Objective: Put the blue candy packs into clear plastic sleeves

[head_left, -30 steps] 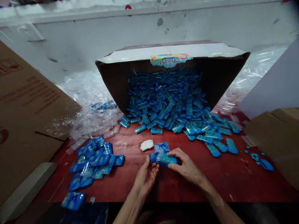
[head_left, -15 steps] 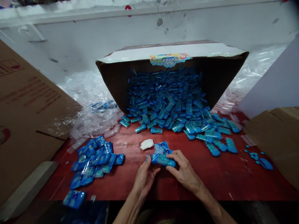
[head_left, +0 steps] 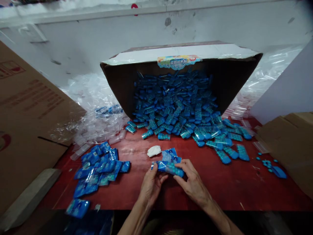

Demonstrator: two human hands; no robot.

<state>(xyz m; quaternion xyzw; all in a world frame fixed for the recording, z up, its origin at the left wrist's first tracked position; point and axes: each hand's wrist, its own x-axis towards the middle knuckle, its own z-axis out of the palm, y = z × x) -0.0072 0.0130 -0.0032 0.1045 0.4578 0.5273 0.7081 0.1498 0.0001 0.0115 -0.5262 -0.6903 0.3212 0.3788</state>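
Grip: left hand (head_left: 152, 182) pinches the left end of a blue bead pack (head_left: 171, 168), right hand (head_left: 193, 182) the right end.
Bead pack: held between both hands, over the red table (head_left: 232, 189).
Blue sachet (head_left: 170, 154): just beyond the grip, white lump (head_left: 154, 151) to its left.
Packet heap (head_left: 100, 166): left of the grip.
Open carton (head_left: 207, 50): farther beyond, loose packs (head_left: 181, 107) spilling handward.

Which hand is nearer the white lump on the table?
Left. The left hand is directly on the person's side of the white lump; the right hand is off to its near right.
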